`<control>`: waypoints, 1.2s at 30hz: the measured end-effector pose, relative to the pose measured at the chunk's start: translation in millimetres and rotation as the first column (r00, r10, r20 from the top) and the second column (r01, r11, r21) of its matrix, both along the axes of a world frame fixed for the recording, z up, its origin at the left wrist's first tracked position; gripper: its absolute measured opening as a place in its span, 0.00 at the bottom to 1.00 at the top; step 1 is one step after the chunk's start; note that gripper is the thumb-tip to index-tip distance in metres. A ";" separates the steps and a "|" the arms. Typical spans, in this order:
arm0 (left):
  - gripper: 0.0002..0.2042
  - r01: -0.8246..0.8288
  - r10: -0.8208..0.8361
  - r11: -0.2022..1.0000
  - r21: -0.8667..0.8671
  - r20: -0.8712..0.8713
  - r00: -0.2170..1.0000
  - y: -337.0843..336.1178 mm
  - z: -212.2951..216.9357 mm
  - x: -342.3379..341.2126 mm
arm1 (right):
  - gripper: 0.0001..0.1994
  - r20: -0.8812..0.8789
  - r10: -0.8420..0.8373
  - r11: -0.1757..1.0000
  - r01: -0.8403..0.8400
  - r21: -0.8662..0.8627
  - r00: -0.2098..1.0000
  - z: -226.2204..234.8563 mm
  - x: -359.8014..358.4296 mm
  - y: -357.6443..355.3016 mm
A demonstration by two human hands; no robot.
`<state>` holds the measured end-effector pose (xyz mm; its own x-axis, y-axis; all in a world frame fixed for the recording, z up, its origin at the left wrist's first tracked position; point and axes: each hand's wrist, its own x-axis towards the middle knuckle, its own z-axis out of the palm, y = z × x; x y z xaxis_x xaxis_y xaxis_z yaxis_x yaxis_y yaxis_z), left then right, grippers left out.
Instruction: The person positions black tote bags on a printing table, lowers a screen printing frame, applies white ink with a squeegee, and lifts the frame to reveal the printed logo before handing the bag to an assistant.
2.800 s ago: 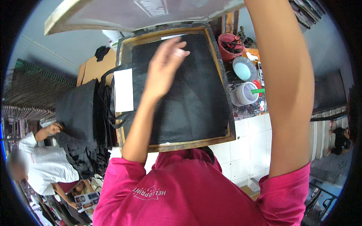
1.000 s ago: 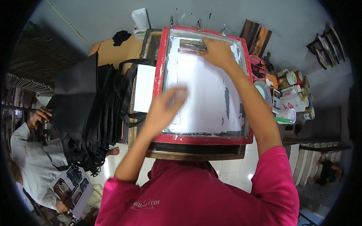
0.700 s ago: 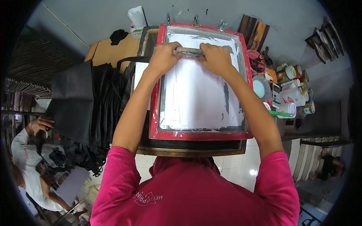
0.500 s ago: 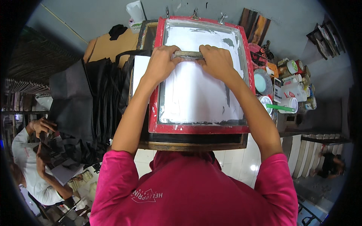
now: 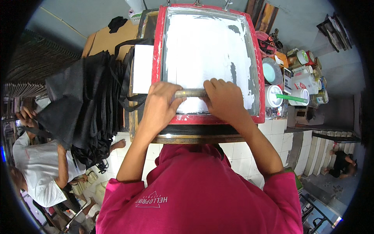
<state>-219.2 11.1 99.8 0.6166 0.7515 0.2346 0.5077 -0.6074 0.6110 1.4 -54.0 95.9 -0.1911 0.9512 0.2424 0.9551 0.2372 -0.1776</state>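
Note:
Both my hands grip a wooden-handled squeegee across the lower part of a red-framed printing screen (image 5: 156, 50). My left hand (image 5: 161, 103) wraps the left end of the squeegee (image 5: 190, 93), and my right hand (image 5: 225, 97) wraps its right end. White ink (image 5: 202, 50) coats most of the mesh, with grey patches along the edges and right side. Below the screen's near edge, a dark board with a wooden edge (image 5: 198, 139) shows. The squeegee's blade is hidden beneath its handle.
Left of the screen hang many black fabric bags (image 5: 89, 89); a person in a white shirt (image 5: 43, 167) handles one. On the right stand ink tubs (image 5: 273, 96), a green stick (image 5: 291, 98), a phone (image 5: 287, 81) and several jars (image 5: 302, 57). Another person (image 5: 341, 165) is at far right.
My hands have drawn the squeegee from the screen's upper part toward me, near its lower edge. My view has shifted slightly. At left, the other person has lifted a black bag's corner.

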 end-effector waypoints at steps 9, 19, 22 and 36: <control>0.22 0.021 -0.022 0.998 0.053 0.012 1.000 -52.3 -21.2 -26.9 | 0.06 0.113 -0.013 0.985 -0.007 0.174 0.994 -31.2 -22.6 -55.2; 0.56 -0.102 0.106 0.915 0.392 0.011 0.994 -53.0 -65.6 -54.0 | 0.10 -0.006 0.039 0.959 -0.036 0.281 0.999 -14.3 -16.2 -66.0; 0.59 -0.169 0.112 0.847 0.505 0.141 0.984 -42.4 -22.5 -56.7 | 0.14 -0.043 0.073 0.906 -0.048 0.421 0.996 34.3 -8.9 -68.8; 0.39 -0.612 0.510 0.781 -0.120 -0.443 0.737 -24.9 16.9 -51.4 | 0.14 -0.105 -0.092 0.846 0.133 0.516 0.990 256.8 43.8 71.5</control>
